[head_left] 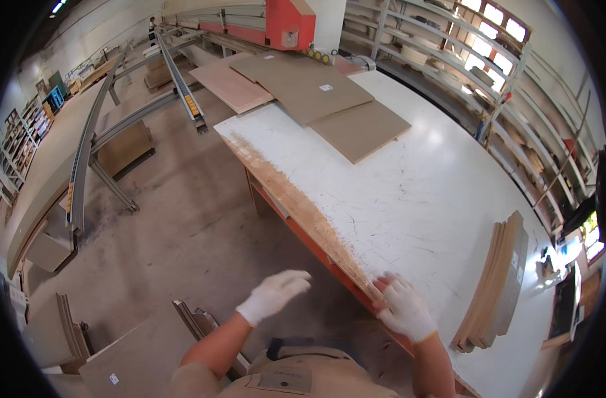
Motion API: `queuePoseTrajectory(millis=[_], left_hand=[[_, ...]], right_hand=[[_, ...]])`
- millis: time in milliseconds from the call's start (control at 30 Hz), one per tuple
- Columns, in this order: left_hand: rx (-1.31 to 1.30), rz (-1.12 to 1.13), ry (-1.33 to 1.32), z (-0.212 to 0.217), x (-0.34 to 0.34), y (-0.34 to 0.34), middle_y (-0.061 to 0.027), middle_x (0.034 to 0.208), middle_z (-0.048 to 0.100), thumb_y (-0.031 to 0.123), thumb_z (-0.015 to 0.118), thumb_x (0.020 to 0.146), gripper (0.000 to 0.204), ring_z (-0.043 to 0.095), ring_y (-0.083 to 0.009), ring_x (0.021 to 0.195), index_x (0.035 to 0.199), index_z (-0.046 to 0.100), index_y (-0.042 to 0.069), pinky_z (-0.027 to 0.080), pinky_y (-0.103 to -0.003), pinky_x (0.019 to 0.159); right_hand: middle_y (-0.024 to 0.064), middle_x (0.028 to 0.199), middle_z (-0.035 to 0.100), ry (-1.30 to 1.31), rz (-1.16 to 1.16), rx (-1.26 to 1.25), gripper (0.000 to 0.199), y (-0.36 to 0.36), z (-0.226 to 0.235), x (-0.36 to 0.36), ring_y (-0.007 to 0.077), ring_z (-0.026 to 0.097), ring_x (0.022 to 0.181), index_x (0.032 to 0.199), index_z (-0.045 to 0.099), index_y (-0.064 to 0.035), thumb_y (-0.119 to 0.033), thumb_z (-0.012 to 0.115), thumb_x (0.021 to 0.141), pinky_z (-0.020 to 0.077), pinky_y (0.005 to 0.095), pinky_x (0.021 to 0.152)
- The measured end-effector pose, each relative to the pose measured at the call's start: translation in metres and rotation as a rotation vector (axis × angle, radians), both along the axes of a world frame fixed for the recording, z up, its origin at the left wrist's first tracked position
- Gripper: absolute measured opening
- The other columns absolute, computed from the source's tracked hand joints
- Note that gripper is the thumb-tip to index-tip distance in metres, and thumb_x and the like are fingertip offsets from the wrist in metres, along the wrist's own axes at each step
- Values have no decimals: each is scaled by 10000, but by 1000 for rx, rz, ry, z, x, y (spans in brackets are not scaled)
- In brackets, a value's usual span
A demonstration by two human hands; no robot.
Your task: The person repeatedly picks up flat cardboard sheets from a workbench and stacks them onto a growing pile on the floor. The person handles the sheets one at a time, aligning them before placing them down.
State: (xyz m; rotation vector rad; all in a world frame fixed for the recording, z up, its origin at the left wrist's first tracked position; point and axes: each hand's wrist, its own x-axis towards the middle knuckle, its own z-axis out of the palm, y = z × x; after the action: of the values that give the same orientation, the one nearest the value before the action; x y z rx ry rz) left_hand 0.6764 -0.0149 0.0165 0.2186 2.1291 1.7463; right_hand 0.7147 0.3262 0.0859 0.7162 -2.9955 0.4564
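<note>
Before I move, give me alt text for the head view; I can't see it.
A white-gloved right hand is at the worn edge of a white table, while the gloved left hand, apparently empty, hovers to the left over the floor. Narrow stacked boards lie to the right; large brown panels lie at the far end, near a red machine part.

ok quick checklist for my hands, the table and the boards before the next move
1. Left hand free: ok, gloved, holding nothing, above the floor.
2. Right hand clear of the table edge: cannot tell, it is right at the edge, contact unclear.
3. White tabletop intact: not ok, worn to brown along its left edge.
4. Stacked board strips aligned: not ok, ends staggered.
5. Brown panels squared up: not ok, overlapping with edges offset.
</note>
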Motion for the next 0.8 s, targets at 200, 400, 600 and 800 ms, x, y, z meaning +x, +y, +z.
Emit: queuePoseTrajectory(millis=[200,400,600,800], left_hand=[[385,399,-25,6,-81,-56,-174,1188,747,284,579,1108,438,737,-270,1094,1367,627,-66,566,-391,1027],[657,396,-103,-42,-322,-112,-99,1182,686,383,543,1102,424,676,-241,1062,1358,583,47,577,-415,943],[630,364,-288,-82,-587,-102,-109,1388,517,487,643,1042,686,568,-252,1200,1568,423,105,532,-436,1034],[547,543,-258,-79,-686,-82,-113,1443,543,487,759,982,720,553,-302,1323,1540,509,106,517,-442,1066]], right_hand=[[200,1363,648,-10,21,-235,496,-33,-41,-98,379,588,1315,1307,671,0,-228,727,870,515,475,1074],[220,1492,601,-149,-98,-98,498,-53,-74,-132,377,599,1296,1331,685,-7,-278,703,914,477,462,1123],[175,1577,537,-229,-275,-245,525,-56,-73,-146,292,548,1387,1374,686,4,-233,673,905,476,415,1118],[135,1574,547,-242,-431,-181,493,-71,-75,-174,285,537,1399,1355,709,-25,-195,678,893,463,407,1146]])
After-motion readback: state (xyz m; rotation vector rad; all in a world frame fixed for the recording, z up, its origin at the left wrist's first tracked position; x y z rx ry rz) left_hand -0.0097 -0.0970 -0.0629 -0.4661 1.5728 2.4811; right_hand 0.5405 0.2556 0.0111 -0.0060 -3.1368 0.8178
